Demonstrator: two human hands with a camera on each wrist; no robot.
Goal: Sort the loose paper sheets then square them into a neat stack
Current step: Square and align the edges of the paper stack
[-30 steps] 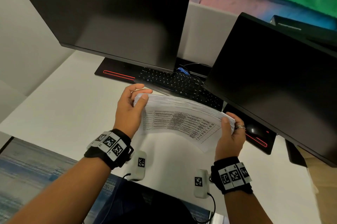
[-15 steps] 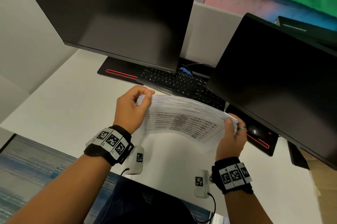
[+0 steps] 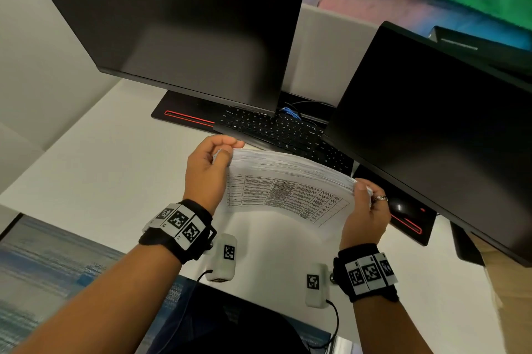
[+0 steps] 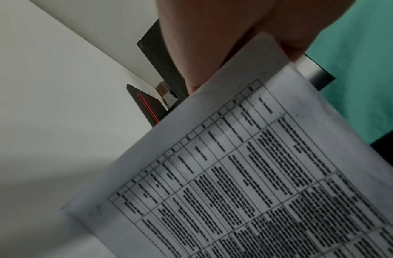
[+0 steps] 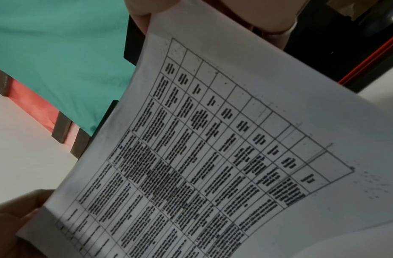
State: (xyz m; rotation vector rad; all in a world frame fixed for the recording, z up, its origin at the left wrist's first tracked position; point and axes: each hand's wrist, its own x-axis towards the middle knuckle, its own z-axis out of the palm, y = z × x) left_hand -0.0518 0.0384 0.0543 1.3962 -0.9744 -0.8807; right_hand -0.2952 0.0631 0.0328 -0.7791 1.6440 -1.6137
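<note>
A thick stack of paper sheets (image 3: pixel 288 180) stands on its long edge over the white desk (image 3: pixel 100 175), the near sheet printed with a table. My left hand (image 3: pixel 211 163) grips its left end, thumb in front and fingers curled over the top. My right hand (image 3: pixel 365 204), with a ring on one finger, grips the right end. The top edges of the sheets look fanned and slightly uneven. In the left wrist view the printed sheet (image 4: pixel 246 174) fills the lower right under my fingers (image 4: pixel 213 43). The right wrist view shows the same sheet (image 5: pixel 213 148) close up.
Two dark monitors (image 3: pixel 178 36) (image 3: pixel 437 129) stand close behind the stack, with a black keyboard (image 3: pixel 282 132) between them. A monitor base with a red stripe (image 3: pixel 408 224) lies by my right hand. The desk's near edge is just under my wrists.
My left thumb and fingers have closed tighter over the stack's left top corner. The stack has stayed roughly in place between both hands.
</note>
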